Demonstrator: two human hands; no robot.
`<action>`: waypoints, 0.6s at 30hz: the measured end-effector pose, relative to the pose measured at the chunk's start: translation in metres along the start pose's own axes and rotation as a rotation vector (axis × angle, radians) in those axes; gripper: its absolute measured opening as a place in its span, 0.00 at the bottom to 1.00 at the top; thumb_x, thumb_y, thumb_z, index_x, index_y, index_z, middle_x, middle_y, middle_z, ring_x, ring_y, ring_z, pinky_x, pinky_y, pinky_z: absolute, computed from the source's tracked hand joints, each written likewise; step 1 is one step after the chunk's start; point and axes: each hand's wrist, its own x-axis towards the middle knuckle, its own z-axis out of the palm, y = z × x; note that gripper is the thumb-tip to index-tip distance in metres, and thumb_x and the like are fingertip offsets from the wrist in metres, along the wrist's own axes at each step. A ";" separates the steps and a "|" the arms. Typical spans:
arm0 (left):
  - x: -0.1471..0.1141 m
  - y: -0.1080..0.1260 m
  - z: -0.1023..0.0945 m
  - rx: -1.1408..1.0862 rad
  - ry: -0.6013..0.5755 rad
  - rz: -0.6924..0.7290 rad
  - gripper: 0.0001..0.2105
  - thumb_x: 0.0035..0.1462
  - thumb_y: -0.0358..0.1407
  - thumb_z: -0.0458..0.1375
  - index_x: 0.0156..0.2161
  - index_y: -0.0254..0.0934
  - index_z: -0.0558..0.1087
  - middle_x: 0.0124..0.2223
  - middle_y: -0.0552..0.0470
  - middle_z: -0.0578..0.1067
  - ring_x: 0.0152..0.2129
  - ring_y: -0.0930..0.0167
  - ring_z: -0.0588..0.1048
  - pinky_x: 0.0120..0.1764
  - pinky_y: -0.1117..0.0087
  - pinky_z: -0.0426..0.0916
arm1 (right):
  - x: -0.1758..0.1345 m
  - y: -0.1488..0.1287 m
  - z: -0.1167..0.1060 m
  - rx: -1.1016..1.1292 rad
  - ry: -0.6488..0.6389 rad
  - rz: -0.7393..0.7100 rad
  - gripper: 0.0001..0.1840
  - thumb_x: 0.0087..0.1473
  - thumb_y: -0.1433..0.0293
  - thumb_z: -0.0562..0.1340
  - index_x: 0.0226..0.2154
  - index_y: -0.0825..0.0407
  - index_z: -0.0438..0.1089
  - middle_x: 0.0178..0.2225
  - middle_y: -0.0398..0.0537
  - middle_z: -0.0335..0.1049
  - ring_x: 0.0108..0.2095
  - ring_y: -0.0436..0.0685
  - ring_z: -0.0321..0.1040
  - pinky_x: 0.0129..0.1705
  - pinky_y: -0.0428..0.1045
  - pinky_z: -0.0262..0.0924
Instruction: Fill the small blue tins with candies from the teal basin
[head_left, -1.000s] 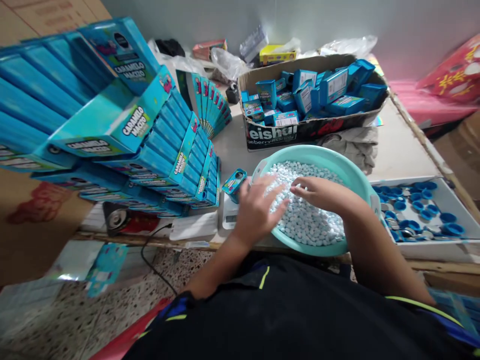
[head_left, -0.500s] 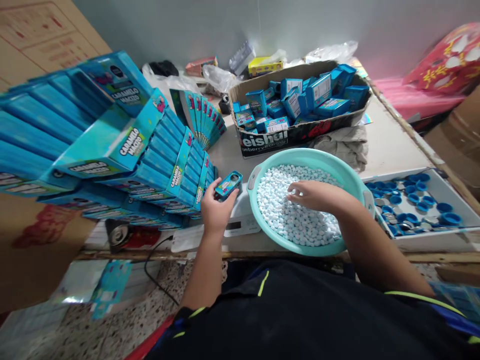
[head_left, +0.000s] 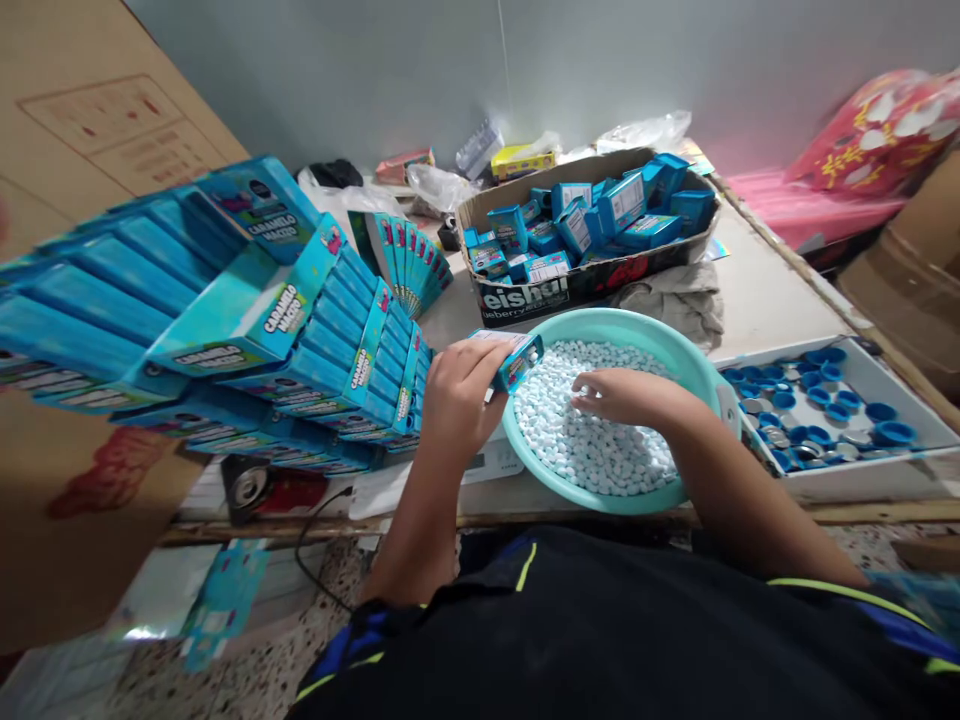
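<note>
My left hand (head_left: 463,395) grips a small blue candy box (head_left: 517,365), tilted over the left rim of a turquoise basin (head_left: 697,400). A bit of white shows at the box's right end. Small white candies (head_left: 600,450) fill the bottom of the basin. Over them hovers my right hand (head_left: 619,395), its fingers curled together and the tips close to the candies; what they hold, if anything, is hidden. Partly behind my left wrist, a white scale (head_left: 491,465) lies on the table.
Stacked blue display boxes (head_left: 300,330) rise at the left. Behind the basin stands a carton (head_left: 525,300) full of blue candy boxes, beside a grey cloth (head_left: 675,300). A white tray (head_left: 840,480) with blue caps sits at right. A black cable (head_left: 304,550) hangs off the front edge.
My left hand has moved right and turned the candy box from above the scale to over the basin's rim. The right hand stays over the candies. The view has shifted slightly.
</note>
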 end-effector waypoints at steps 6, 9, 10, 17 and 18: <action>0.001 -0.004 0.003 0.030 -0.038 0.053 0.24 0.60 0.28 0.57 0.62 0.39 0.71 0.58 0.46 0.77 0.54 0.57 0.71 0.57 0.54 0.65 | 0.000 0.000 0.000 0.027 0.022 0.007 0.22 0.65 0.55 0.57 0.53 0.49 0.74 0.47 0.56 0.78 0.43 0.65 0.75 0.41 0.56 0.66; 0.004 -0.006 0.000 0.037 -0.077 0.043 0.24 0.59 0.27 0.58 0.61 0.40 0.72 0.57 0.47 0.78 0.51 0.58 0.71 0.54 0.54 0.66 | -0.002 -0.001 -0.001 0.030 0.019 0.000 0.22 0.66 0.55 0.56 0.53 0.49 0.74 0.46 0.56 0.78 0.42 0.65 0.75 0.41 0.55 0.65; 0.006 -0.007 -0.001 0.022 -0.110 0.046 0.24 0.59 0.27 0.58 0.60 0.40 0.72 0.56 0.47 0.78 0.51 0.58 0.71 0.53 0.55 0.66 | -0.002 -0.001 -0.002 0.028 0.014 0.005 0.22 0.66 0.55 0.56 0.53 0.49 0.74 0.47 0.56 0.78 0.42 0.65 0.75 0.41 0.55 0.66; 0.013 -0.014 0.001 -0.042 -0.155 0.013 0.24 0.58 0.27 0.58 0.60 0.42 0.73 0.56 0.48 0.78 0.51 0.58 0.72 0.54 0.53 0.66 | -0.004 -0.007 -0.008 0.001 -0.023 0.056 0.22 0.66 0.55 0.58 0.55 0.48 0.73 0.50 0.54 0.78 0.45 0.63 0.75 0.42 0.53 0.66; 0.012 -0.015 0.003 -0.055 -0.145 0.020 0.24 0.58 0.27 0.57 0.60 0.42 0.72 0.56 0.48 0.78 0.51 0.58 0.72 0.54 0.53 0.66 | -0.005 -0.008 -0.010 -0.005 -0.031 0.061 0.23 0.66 0.55 0.58 0.56 0.49 0.72 0.50 0.54 0.77 0.45 0.63 0.75 0.42 0.53 0.66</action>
